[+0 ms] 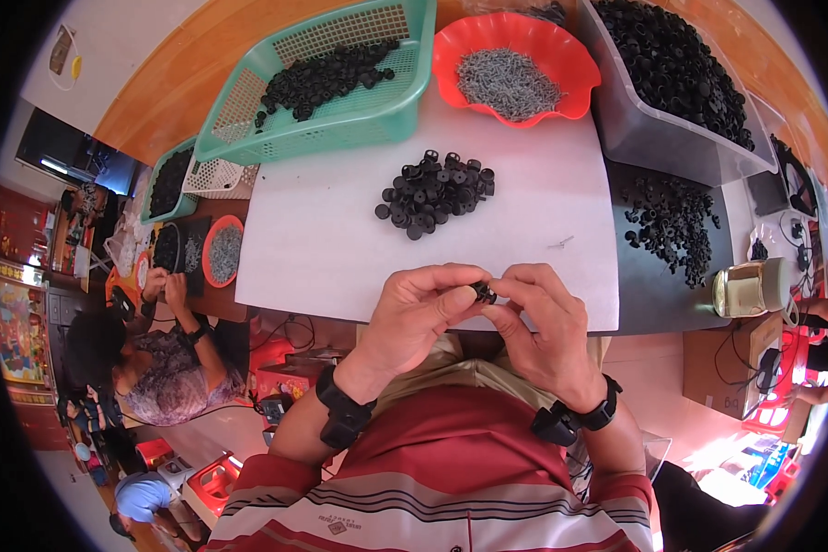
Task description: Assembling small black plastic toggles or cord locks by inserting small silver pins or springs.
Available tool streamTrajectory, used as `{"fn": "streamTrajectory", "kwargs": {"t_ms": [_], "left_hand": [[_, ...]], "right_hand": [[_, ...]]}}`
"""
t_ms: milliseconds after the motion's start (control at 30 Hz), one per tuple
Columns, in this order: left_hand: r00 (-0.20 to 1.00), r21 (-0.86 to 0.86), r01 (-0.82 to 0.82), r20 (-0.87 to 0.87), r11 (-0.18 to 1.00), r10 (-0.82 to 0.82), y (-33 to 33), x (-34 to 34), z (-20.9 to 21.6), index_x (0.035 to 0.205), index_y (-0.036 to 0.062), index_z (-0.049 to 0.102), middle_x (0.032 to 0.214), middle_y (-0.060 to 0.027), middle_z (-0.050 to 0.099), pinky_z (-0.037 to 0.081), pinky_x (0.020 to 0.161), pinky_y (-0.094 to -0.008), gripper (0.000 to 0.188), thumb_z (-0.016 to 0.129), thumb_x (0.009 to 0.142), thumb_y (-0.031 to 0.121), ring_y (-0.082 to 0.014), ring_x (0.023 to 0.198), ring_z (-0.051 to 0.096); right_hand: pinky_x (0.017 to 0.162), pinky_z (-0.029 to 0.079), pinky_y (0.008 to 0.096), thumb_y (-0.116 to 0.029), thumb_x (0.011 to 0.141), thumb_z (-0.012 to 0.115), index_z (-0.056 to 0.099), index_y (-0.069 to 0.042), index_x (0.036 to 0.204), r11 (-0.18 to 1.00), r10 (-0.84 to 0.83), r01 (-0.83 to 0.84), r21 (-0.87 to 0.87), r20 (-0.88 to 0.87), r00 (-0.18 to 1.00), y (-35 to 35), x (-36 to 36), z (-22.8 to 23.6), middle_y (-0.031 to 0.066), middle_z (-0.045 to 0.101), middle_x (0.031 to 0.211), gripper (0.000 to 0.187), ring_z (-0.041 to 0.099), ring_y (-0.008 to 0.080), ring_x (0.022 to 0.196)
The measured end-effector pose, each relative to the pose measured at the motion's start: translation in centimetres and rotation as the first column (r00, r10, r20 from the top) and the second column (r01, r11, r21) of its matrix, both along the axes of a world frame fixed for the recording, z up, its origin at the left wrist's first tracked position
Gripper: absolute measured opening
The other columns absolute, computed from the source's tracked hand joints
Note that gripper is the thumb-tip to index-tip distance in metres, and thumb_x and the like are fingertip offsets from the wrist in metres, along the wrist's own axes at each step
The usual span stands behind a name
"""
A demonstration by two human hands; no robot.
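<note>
A small black plastic part [484,293] sits between my two hands, just above the near edge of the white sheet [313,239]. Thumb and fingers of my left hand [419,313] pinch it from the left. My right hand [545,327] is closed too, its thumb and index fingertips against the part's right side. Much of the part is hidden by the fingers. Beyond my hands, a heap of round black plastic parts [435,193] lies on the sheet. Two or so loose silver screws [561,243] lie right of the heap.
At the back stand a green basket [322,138] of black parts, a red scalloped bowl [570,78] of screws and a clear bin [658,152] of black parts. More small black pieces [672,225] and a liquid-filled jar [750,288] are rightward. A co-worker [170,373] sits left.
</note>
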State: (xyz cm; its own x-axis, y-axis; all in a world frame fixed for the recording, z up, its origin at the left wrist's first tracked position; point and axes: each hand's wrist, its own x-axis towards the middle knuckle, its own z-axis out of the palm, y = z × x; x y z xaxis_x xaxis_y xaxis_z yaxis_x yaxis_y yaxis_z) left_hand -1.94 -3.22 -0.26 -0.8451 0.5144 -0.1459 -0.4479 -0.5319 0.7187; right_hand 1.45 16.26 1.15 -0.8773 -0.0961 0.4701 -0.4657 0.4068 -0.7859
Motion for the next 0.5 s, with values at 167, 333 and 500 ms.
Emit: {"fn": "streamTrajectory", "kwargs": {"t_ms": [167,333,500], "left_hand": [[0.999,-0.016,-0.016,-0.041,1.0,0.015,0.35,0.18,0.32,0.124,-0.0019,0.068,0.12,-0.0138,0.07,0.059,0.097,-0.0337,0.026,0.067,0.099,0.004,-0.0198,0.107,0.069],[0.999,-0.011,-0.027,-0.033,1.0,0.027,0.7,0.27,0.5,0.121,-0.0026,0.068,0.117,-0.0147,0.071,0.059,0.096,-0.0333,0.024,0.068,0.098,0.004,-0.0192,0.106,0.07],[0.998,-0.01,-0.052,-0.026,0.999,0.052,1.08,0.5,0.74,0.12,-0.0031,0.069,0.115,-0.015,0.072,0.059,0.094,-0.0327,0.024,0.069,0.098,0.005,-0.0184,0.104,0.07]], "right_hand": [[0.056,0.052,0.0316,-0.001,0.082,0.081,0.072,-0.004,0.109,0.997,-0.05,0.046,-0.067,-0.059,0.997,-0.05,0.11,-0.33,0.0094,0.066,0.096,0.029,0.064,0.0208,0.066],[0.056,0.051,0.0303,0.0,0.08,0.082,0.073,-0.004,0.11,0.996,-0.067,0.059,-0.068,-0.111,0.992,-0.05,0.12,-0.4,0.009,0.066,0.094,0.031,0.064,0.0196,0.067],[0.056,0.051,0.0293,0.0,0.08,0.083,0.074,-0.005,0.112,0.995,-0.079,0.067,-0.079,-0.158,0.984,-0.04,0.05,-0.5,0.0089,0.066,0.094,0.033,0.064,0.0185,0.067]]}}
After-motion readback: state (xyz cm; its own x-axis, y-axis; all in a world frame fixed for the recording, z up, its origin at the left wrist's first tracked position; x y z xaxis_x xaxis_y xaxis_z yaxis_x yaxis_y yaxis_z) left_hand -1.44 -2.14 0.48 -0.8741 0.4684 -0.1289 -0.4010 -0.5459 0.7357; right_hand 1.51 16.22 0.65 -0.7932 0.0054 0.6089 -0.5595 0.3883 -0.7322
